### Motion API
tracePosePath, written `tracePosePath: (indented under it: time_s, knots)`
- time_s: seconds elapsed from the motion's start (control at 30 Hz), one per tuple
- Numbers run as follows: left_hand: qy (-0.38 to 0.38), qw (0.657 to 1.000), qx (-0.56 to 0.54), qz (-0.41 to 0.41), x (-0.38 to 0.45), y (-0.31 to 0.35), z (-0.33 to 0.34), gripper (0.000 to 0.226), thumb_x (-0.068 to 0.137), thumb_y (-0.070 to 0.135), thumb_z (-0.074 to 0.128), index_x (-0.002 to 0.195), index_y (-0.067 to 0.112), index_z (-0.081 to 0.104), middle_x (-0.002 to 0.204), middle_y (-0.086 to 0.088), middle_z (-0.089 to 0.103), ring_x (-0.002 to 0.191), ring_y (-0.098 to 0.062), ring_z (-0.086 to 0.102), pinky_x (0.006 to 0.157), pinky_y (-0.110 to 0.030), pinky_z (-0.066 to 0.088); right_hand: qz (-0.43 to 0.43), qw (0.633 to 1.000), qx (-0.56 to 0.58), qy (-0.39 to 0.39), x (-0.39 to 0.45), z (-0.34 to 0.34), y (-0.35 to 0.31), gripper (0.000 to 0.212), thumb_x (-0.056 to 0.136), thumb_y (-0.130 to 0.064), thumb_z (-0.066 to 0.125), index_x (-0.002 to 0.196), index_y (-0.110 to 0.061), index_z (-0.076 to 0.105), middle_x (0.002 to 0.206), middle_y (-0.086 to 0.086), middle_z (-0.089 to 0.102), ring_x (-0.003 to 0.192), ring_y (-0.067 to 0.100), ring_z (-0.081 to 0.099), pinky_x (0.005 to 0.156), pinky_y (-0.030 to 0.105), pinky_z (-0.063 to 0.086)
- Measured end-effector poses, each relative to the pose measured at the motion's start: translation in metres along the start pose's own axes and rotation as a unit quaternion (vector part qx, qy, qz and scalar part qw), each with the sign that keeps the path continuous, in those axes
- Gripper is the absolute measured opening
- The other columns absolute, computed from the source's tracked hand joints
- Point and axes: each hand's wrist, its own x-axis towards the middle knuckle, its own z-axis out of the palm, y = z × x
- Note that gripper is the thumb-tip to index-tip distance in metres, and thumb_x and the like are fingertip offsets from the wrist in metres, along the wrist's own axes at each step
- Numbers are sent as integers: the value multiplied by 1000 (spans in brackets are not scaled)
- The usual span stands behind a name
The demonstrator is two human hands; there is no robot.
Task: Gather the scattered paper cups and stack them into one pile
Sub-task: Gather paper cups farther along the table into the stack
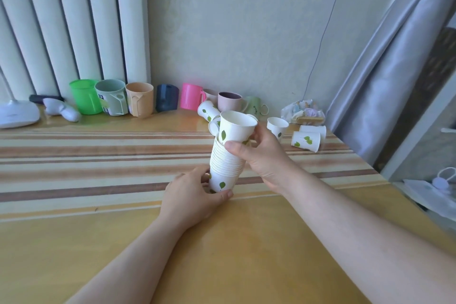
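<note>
Both hands are on the stack of paper cups [225,163], which stands near the middle of the table [123,242] on its striped cloth [98,155]. The left hand [192,198] wraps its fingers and thumb round the bottom cup, low against the table. The right hand [261,155] grips the top cup [237,127] — it sits tilted in the mouth of the stack, not fully seated. Loose paper cups are toward the far right corner: one upright cup [276,128], two on their sides [307,140], and another tipped cup [207,110] just behind the stack. Along the table's far edge runs a row of plastic mugs — green [85,96], grey-green [112,96], beige [139,99], dark blue [167,97], pink [191,96].
</note>
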Motion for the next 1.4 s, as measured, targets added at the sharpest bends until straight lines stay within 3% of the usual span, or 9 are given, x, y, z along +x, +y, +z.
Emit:
tracePosePath:
  time_s: [0.13, 0.27, 0.47, 0.6, 0.7, 0.97, 1.1, 1.23, 1.4]
  knots:
    - [0, 1000, -7, -1, -1, 0, -1, 65, 68, 70, 83, 125, 43, 67, 113, 22, 75, 112, -7, 68, 95, -41, 56, -4, 999, 12, -29, -4, -19, 17, 71, 69, -44, 89, 135, -31, 67, 142, 11, 67, 128, 33, 65, 108, 51, 57]
    - [-1, 1000, -15, 3, -2, -1, 1, 61, 67, 73, 80, 120, 48, 66, 109, 26, 74, 113, -1, 66, 95, -40, 55, 6, 996, -79, -40, -7, -62, 53, 74, 65, -54, 91, 135, -52, 66, 139, -14, 67, 130, 12, 60, 106, 38, 55]
    - [11, 1000, -8, 7, 2, -6, 5, 58, 62, 78, 76, 114, 54, 63, 95, 38, 68, 107, 4, 64, 86, -34, 54, 90, 919, -250, 292, 40, -160, 123, 47, 79, -26, 87, 116, -41, 62, 129, 4, 63, 106, 21, 62, 95, 40, 54]
    - [19, 1000, 6, 17, 5, -8, 8, 61, 61, 82, 71, 114, 54, 63, 89, 43, 65, 104, 6, 62, 79, -27, 50, 180, 884, -201, 382, 77, -204, 147, 44, 75, -41, 86, 108, -39, 58, 135, 4, 56, 107, 26, 60, 88, 37, 48]
    - [15, 1000, 11, 19, 6, -7, 8, 56, 60, 84, 70, 108, 57, 63, 86, 51, 62, 101, 7, 61, 74, -21, 45, 226, 891, -177, 353, 101, -213, 156, 39, 77, -60, 78, 105, -33, 74, 120, 2, 71, 110, 33, 65, 94, 43, 56]
    - [7, 1000, -2, 9, 6, -6, 8, 62, 61, 80, 75, 116, 52, 66, 90, 44, 66, 103, 13, 60, 73, -18, 44, 132, 941, -15, 311, 94, -175, 151, 39, 83, -29, 79, 106, 0, 66, 97, 0, 64, 91, 20, 57, 84, 37, 45]
    - [-1, 1000, -2, 9, 5, -6, 6, 63, 62, 78, 76, 117, 50, 65, 97, 37, 68, 106, 5, 63, 83, -30, 52, 103, 950, 57, 288, 63, -136, 118, 38, 78, -30, 86, 105, -25, 59, 116, 1, 73, 101, 22, 75, 93, 47, 64]
    - [-2, 1000, -6, 12, 5, -7, 6, 59, 63, 78, 78, 114, 51, 64, 92, 40, 62, 104, 6, 65, 84, -31, 52, 34, 955, 176, 238, 43, -99, 55, 84, 59, -46, 91, 134, -37, 55, 101, -13, 80, 96, 16, 71, 82, 36, 54]
    - [0, 1000, 5, 12, 6, -11, 7, 63, 63, 82, 75, 116, 49, 64, 95, 34, 64, 107, -1, 65, 84, -35, 52, -69, 978, 159, 120, 29, -55, -20, 96, 63, -40, 93, 147, -38, 45, 94, -15, 82, 88, 8, 74, 69, 22, 54]
